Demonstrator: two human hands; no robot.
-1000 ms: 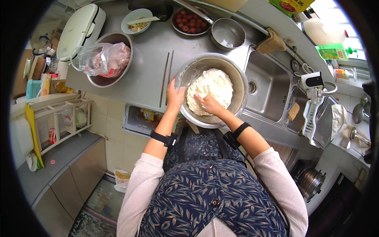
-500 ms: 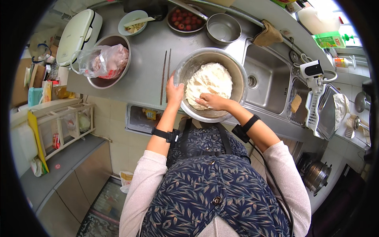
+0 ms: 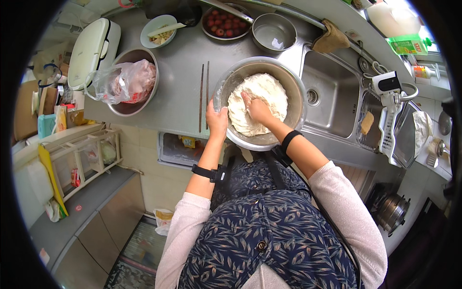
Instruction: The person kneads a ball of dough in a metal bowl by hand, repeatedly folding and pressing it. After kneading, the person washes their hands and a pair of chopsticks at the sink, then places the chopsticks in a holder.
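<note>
A large steel mixing bowl sits at the counter's front edge, holding a broad, rough mass of pale dough. At the bowl's left side my left hand is closed over the rim, thumb inside and fingers on the outer wall. My right hand is sunk into the middle of the dough, its fingers curled into it and partly hidden. A pair of dark chopsticks lies on the counter just left of my left hand.
The sink adjoins the bowl on the right. Around the back stand an empty steel pan, a bowl of red fruit and a pale blue bowl. Bagged meat fills a bowl at left, beside a white appliance.
My right hand has moved from the dough's near edge forward to its middle and pushed in deeper. The left hand keeps its hold on the rim. The whole view has shifted slightly.
</note>
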